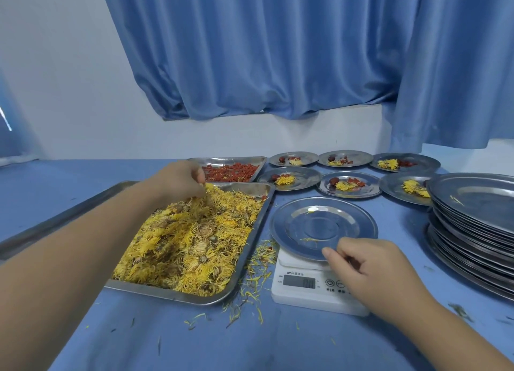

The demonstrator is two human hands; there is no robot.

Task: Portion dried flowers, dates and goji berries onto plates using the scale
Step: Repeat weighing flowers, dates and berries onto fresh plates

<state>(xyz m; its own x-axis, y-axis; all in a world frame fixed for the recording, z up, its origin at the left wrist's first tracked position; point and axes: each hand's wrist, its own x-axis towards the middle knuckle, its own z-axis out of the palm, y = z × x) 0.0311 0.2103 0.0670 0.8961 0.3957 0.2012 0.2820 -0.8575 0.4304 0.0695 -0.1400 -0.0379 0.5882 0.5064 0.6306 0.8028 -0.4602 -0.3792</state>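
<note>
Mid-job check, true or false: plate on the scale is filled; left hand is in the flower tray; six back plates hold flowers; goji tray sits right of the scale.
The plate on the scale is filled: false; it holds only stray petals.
The left hand is in the flower tray: true, pinching dried flowers.
Six back plates hold flowers: true.
The goji tray sits right of the scale: false; it lies behind the flower tray; stacked plates are on the right.
</note>
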